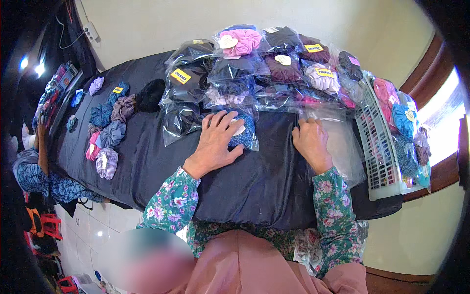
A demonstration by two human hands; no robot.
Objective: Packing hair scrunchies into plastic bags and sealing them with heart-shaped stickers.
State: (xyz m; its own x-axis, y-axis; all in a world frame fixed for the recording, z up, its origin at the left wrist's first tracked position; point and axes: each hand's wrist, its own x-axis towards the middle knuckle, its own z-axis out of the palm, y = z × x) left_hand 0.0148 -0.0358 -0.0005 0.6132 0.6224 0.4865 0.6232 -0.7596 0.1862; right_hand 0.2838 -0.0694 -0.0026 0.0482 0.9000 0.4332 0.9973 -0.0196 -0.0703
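Note:
My left hand (219,141) lies with fingers spread on a clear plastic bag holding a blue dotted fabric scrunchie (245,137) with a pale tag. Above it, several bagged scrunchies overlap in rows, among them a pink one (248,42), a black one (191,82) and a lilac one (323,79). My right hand (312,145) is curled at the left side of a stack of flat clear plastic bags (341,147). Its fingertips point down, so whether they pinch a bag is hidden.
A white plastic basket (378,147) of bagged scrunchies stands at the right of the black-covered table (158,158). Loose scrunchies (112,134) lie on the left side, and a black scrunchie (151,95) near the middle. Another person's arm (43,150) shows at the far left.

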